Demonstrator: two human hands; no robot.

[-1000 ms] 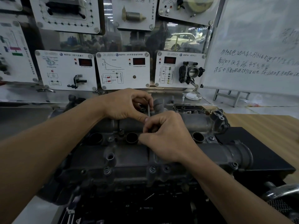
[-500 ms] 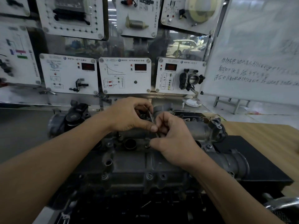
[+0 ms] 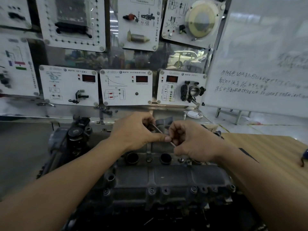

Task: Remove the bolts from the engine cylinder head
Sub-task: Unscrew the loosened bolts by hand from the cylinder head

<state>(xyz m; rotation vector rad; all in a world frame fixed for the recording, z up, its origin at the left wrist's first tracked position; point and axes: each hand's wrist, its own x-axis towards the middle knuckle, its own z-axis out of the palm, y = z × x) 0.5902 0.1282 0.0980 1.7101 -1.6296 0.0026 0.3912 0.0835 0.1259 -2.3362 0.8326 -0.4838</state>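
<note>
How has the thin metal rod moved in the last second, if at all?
Yes. Against the cylinder head, the rod stood upright; now it slants, upper end in the left hand, lower end in the right hand.

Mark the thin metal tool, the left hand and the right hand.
thin metal tool [image 3: 157, 129]: head view, on its bare shaft.
left hand [image 3: 133, 132]: head view, back of the hand.
right hand [image 3: 195, 140]: head view, back of the hand.
</note>
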